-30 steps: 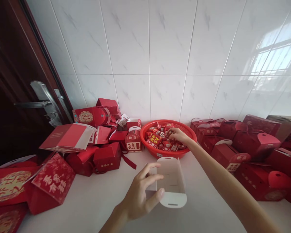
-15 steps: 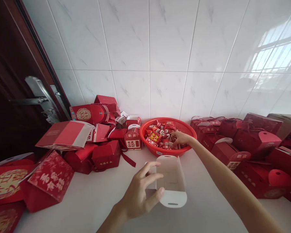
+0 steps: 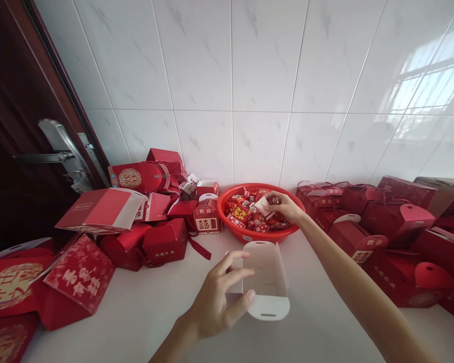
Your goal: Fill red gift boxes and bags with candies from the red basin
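Note:
An opened paper gift box (image 3: 265, 277), white inside with its flaps spread, stands on the table in front of me. My left hand (image 3: 223, 297) is at its left side, fingers apart and curved over the edge, gripping nothing. Beyond it is a red plastic basket (image 3: 263, 237) full of wrapped candies (image 3: 242, 214), mostly red. My right hand (image 3: 285, 205) reaches over the basket's right side and pinches a small white packet (image 3: 264, 206) just above the candies. The undersides of its fingers are partly hidden.
Folded red gift boxes (image 3: 164, 242) pile up at the left, near a dark door (image 3: 7, 101) with a metal handle (image 3: 60, 156). More closed red boxes (image 3: 393, 222) crowd the right side. A tiled wall (image 3: 204, 75) rises behind the white table (image 3: 136, 312).
My right hand has lifted slightly from among the candies, and the white packet in its fingers now shows. The left hand and the opened box have stayed about where they were.

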### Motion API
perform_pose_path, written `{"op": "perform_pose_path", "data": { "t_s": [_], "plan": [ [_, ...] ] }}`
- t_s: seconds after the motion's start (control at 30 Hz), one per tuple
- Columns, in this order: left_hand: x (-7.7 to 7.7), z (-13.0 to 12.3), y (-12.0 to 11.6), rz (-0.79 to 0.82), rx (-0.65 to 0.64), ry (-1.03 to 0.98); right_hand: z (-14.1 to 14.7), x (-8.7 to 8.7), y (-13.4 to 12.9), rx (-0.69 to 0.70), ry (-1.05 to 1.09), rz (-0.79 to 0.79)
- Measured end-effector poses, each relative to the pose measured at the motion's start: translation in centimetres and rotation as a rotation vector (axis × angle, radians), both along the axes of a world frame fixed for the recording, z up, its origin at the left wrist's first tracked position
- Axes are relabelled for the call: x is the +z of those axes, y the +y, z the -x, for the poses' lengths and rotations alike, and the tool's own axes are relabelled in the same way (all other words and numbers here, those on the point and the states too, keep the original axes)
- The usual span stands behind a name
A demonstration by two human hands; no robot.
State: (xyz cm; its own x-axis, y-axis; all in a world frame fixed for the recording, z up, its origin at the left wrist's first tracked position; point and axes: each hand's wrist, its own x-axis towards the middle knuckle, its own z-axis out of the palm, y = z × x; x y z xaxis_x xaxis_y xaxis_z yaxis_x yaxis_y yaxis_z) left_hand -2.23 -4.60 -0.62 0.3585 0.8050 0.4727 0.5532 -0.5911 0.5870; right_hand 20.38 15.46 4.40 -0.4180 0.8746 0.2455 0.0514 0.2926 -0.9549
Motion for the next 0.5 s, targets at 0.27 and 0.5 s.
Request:
{"op": "perform_pose_path", "data": {
  "t_s": [0.27,0.5],
  "plan": [
    [0.0,-0.1,0.0,0.019,-0.009,-0.037,2.6,1.9,-3.9,0.134,0.207,0.074],
    [0.1,-0.1,-0.1,0.000,0.003,-0.017,3.7,1.4,-4.0,0.050,0.308,0.044]
  ]
}}
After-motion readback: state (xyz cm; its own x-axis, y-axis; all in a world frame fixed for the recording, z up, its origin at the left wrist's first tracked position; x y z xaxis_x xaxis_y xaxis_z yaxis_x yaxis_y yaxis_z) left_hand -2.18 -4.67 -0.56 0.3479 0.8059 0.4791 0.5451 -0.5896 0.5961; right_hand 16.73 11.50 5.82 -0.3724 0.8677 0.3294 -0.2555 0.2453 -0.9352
